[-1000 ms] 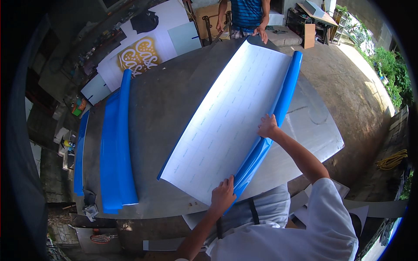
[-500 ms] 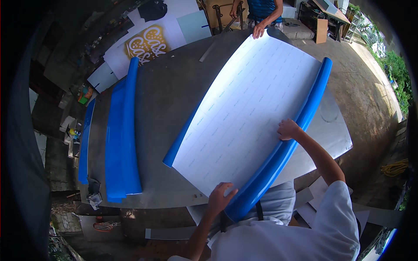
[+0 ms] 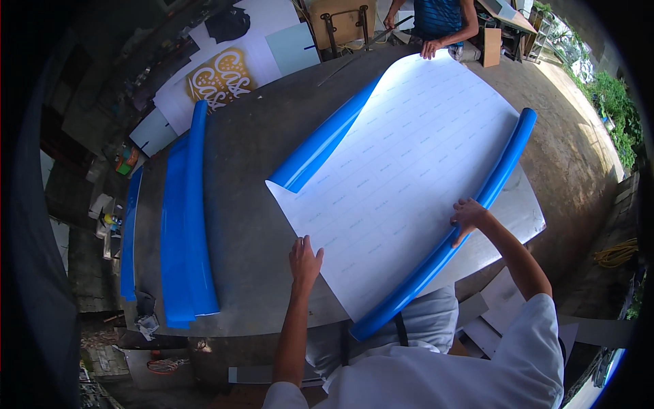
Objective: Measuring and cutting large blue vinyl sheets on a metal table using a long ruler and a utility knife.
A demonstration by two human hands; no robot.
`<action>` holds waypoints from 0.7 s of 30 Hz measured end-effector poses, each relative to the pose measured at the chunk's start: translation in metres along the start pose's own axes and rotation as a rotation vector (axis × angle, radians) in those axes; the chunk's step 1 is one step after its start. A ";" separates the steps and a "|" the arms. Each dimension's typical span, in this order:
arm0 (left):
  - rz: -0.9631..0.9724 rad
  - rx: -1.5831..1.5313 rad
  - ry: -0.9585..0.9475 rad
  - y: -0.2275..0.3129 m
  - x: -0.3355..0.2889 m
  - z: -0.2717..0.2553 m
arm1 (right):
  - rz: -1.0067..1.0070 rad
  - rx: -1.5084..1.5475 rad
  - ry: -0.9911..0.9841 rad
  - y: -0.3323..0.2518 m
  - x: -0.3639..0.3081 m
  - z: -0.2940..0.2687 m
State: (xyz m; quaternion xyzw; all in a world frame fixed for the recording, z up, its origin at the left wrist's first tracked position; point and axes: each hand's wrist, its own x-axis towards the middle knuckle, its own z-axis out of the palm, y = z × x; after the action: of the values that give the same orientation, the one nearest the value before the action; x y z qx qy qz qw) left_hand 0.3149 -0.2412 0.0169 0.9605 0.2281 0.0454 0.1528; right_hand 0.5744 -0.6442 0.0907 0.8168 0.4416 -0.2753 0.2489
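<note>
Across the dark grey table, I see blue plastic sheet baring more white backing, left hand and right hand splayed.

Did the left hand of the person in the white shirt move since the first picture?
Yes. The left hand moved left and upward in the picture, closer to the wide blue sheet lying on the left.

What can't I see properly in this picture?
In the head view:
- Head of the co-worker: cut off by the top edge.
- Tabletop beneath the white sheet: hidden by the sheet.
- Wording on the sheet: too small.
- Inside of the right-hand blue roll: hidden by its outer layer.
- Palm of the left hand: hidden by its back.
</note>
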 end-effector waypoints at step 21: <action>0.393 -0.470 -0.487 0.094 -0.111 0.019 | 0.061 0.271 0.903 -0.092 -0.009 0.077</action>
State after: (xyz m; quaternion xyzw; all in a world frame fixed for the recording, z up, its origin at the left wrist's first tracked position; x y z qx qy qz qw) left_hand 0.2587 -0.3759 0.0263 0.9073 -0.0198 -0.1045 0.4068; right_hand 0.4733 -0.6547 0.0262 0.8925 0.4417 0.0598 -0.0688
